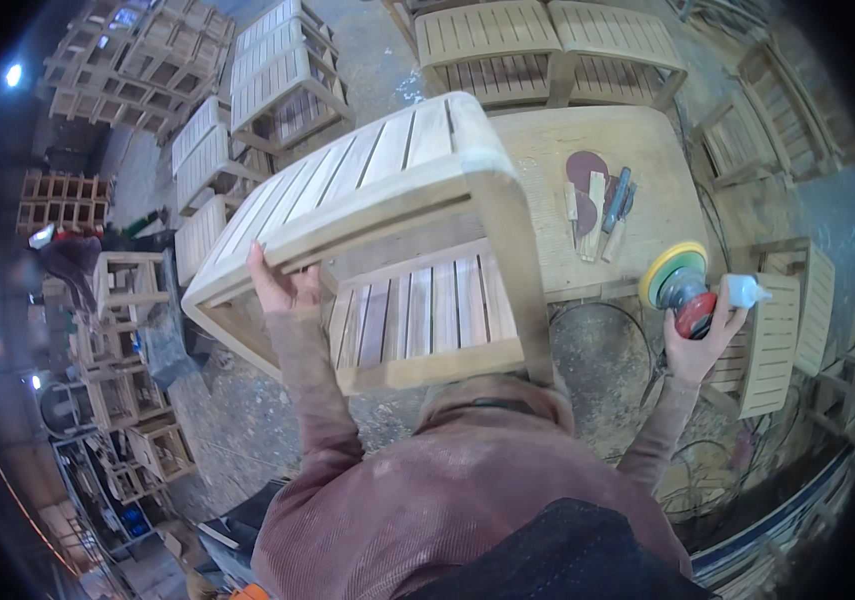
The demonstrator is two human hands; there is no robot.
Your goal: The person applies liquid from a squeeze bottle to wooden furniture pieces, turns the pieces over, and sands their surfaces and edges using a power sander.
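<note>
My left hand (283, 284) is closed on the near rail of a slatted wooden bench (367, 170), fingers hooked over its edge. The bench is tilted, its slatted top facing away and a second slatted shelf showing inside. Out to the right, my right hand (704, 345) is wrapped round a disc sander (692, 290) with a red and dark body. Its round yellow and green pad is turned up and away from the bench. A pale bluish-white piece (744, 291) with a pointed tip sticks out beside my fingers; I cannot tell what it is.
On a wooden worktable (627, 130) lie dark red sanding discs (584, 166), wood strips and a blue tool (617, 192). More slatted benches (487, 35) stand behind and at right (772, 340). Stacked wooden frames (132, 60) rise at far left. A cable (587, 308) loops near the floor.
</note>
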